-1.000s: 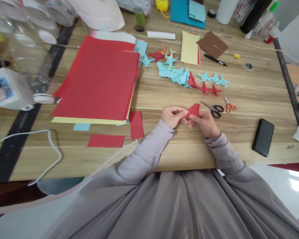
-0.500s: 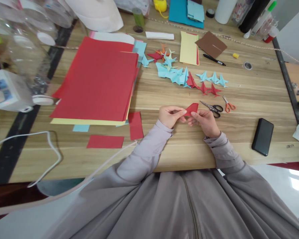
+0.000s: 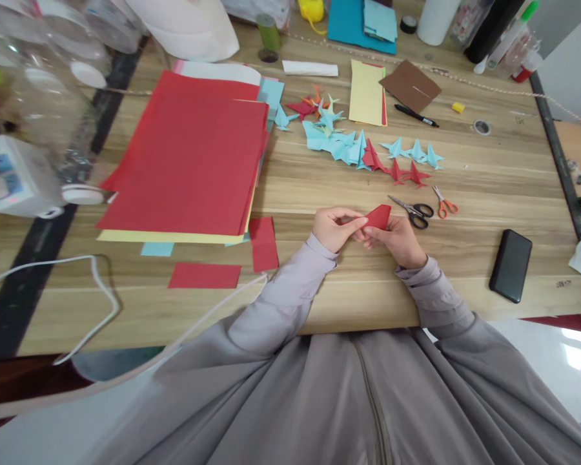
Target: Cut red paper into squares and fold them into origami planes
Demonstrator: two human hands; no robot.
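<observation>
A small folded piece of red paper [image 3: 379, 217] is pinched between my two hands above the table's front half. My left hand [image 3: 336, 227] grips its left end with thumb and fingers. On its lower right edge press the thumb and fingers of my right hand [image 3: 401, 241]. Just beyond the right hand lie black-handled scissors [image 3: 419, 212] and smaller orange-handled scissors [image 3: 445, 205]. Farther back stand folded paper cranes, blue ones [image 3: 348, 147] and red ones [image 3: 414, 174], in loose rows.
To the left lies a stack of large red sheets [image 3: 188, 168], with cut red rectangles [image 3: 204, 276] in front. A black phone [image 3: 510, 266] rests at the right. Yellow paper strips [image 3: 365, 93], a brown square [image 3: 410, 87] and a pen [image 3: 416, 116] lie behind. A white cable [image 3: 217, 303] crosses the front left.
The folded red paper has shifted slightly right and turned a little in my hands. My right thumb has slid left along its lower edge, bringing the hands closer.
</observation>
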